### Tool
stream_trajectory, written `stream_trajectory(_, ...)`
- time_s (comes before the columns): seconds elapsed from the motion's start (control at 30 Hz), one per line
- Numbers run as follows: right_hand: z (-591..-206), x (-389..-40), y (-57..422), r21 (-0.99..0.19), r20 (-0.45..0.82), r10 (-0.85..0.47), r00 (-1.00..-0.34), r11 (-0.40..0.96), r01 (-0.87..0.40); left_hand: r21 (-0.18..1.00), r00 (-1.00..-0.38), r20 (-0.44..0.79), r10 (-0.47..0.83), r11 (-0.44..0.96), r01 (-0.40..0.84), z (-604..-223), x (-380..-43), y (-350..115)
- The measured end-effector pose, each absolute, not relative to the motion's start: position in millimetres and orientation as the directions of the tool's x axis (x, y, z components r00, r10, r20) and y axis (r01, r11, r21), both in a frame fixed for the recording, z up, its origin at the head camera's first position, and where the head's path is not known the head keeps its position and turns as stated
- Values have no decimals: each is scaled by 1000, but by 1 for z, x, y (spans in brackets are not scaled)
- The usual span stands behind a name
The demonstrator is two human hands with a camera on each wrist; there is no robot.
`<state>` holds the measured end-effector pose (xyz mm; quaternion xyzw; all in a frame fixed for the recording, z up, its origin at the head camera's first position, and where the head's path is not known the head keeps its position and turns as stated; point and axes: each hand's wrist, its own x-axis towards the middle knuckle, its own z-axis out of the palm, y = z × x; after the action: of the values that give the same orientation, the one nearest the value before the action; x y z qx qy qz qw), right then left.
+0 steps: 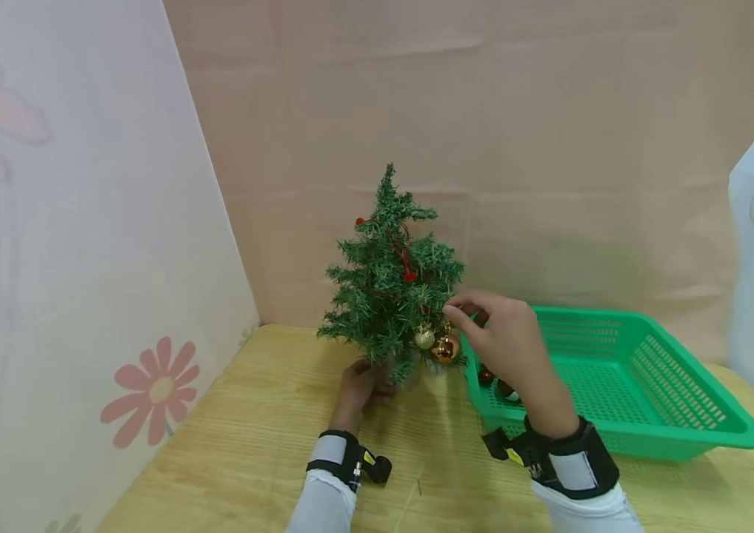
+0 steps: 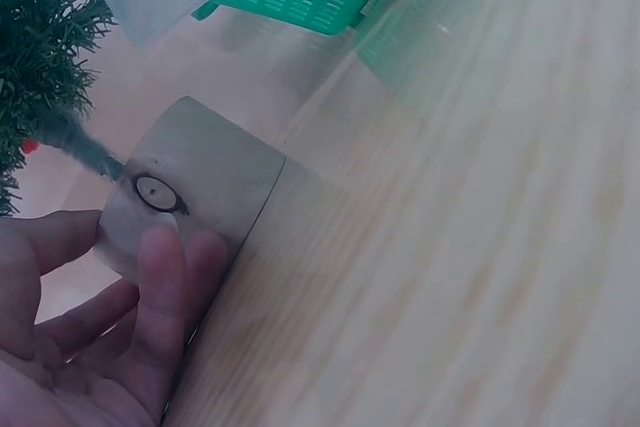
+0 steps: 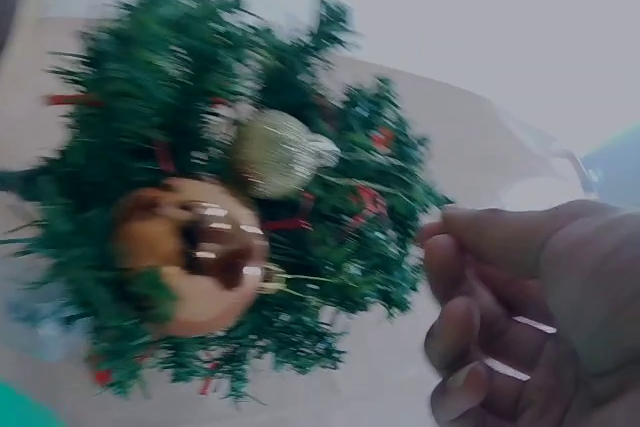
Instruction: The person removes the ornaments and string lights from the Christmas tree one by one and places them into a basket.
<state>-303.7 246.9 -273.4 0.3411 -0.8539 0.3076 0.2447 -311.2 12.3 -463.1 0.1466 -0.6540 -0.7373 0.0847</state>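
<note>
A small green artificial Christmas tree (image 1: 384, 277) stands on the wooden table, with red trimmings on its branches. My left hand (image 1: 358, 389) is low at its foot, thumb and fingers around the pale round base (image 2: 215, 162). On the tree's right side hang a pale gold glittery bauble (image 1: 424, 338) and a shiny copper-gold bauble (image 1: 446, 349). Beside them is my right hand (image 1: 506, 337), thumb and index finger pinched together. In the right wrist view a thin gold thread (image 3: 365, 184) runs from the pale bauble (image 3: 275, 154) to those fingertips.
A green plastic basket (image 1: 684, 370) stands right of the tree, under my right forearm. Several dark red baubles (image 1: 486, 376) lie in its left end, partly hidden by my hand. A flower-patterned wall covering (image 1: 104, 222) rises at the left, a tan one (image 1: 550, 148) behind.
</note>
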Motion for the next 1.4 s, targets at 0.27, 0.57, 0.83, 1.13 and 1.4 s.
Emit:
stream_trajectory(0.27, -273, -314, 243, -490, 418, -475, -775, 600, -632, 989, -934, -129, -333, -110, -97, -485, -302, 15)
stream_trajectory(0.57, -271, -311, 233, -499, 431, -492, -756, 568, -654, 989, -939, -101, -328, -133, -60, -482, -294, 9)
stream_trajectory(0.83, -272, -303, 221, -481, 582, -433, -688, 499, -721, 991, -941, -95, -326, -117, -59, -480, -297, 8)
stream_trajectory(1.13, -275, -309, 211, -410, 630, -399, -666, 558, -722, 992, -937, -82, -341, -119, -43, -475, -307, 12)
stream_trajectory(1.4, -270, -312, 214, -457, 653, -352, -671, 522, -720, 990, -942, -62, -330, -141, -16, -463, -312, 11)
